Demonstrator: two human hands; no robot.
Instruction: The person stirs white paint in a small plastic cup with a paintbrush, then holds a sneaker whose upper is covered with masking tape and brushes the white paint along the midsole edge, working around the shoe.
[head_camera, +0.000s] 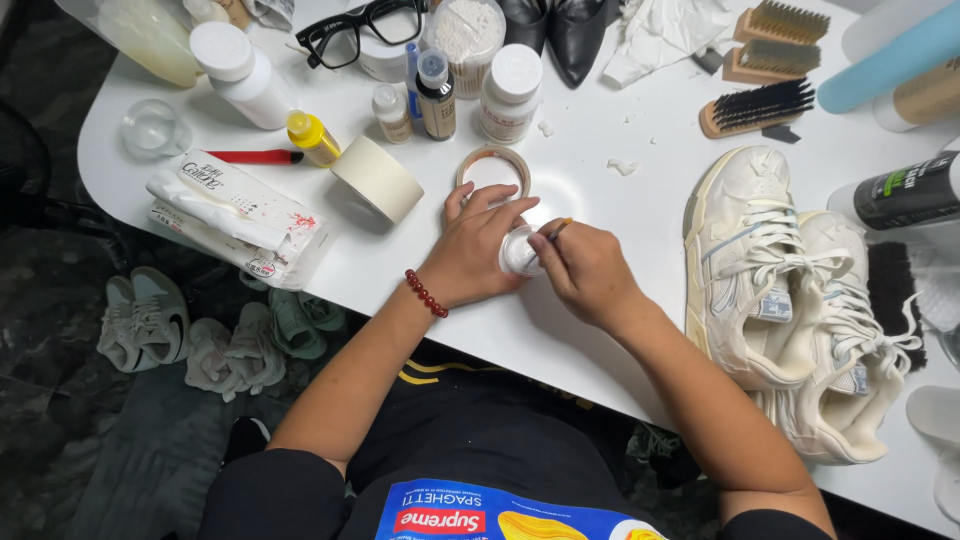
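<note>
**Two hands on a small clear jar at the table edge**

On the white table (600, 170), which fills most of the view, the work sits near the front edge, close to the person's body. Biggest among the things on it is the pair of cream sneakers (790, 300), lying at the right with laces loose, well apart from the hands. At the left lies a soft white pack of wipes (235, 215), and just beside it a roll of beige masking tape (378, 178) stands on its edge. Three wooden brushes (765, 60) lie at the far right corner. A row of small bottles (436, 95) stands behind the hands, with black-framed glasses (362, 30) farther back. A thin ring of tape (493, 170) lies flat, just beyond the fingers.

The left hand (475, 250), a red bead bracelet (425, 294) at its wrist, is curled round a small clear jar (520, 252), fingers and thumb wrapped about its side and holding it against the tabletop. The right hand (585, 270) is closed in a pinch on a thin brush (557, 229), whose tip points down into the jar's open mouth; the rest of its fingers are tucked in. The two hands touch at the jar, between the tape ring and the table edge
</note>
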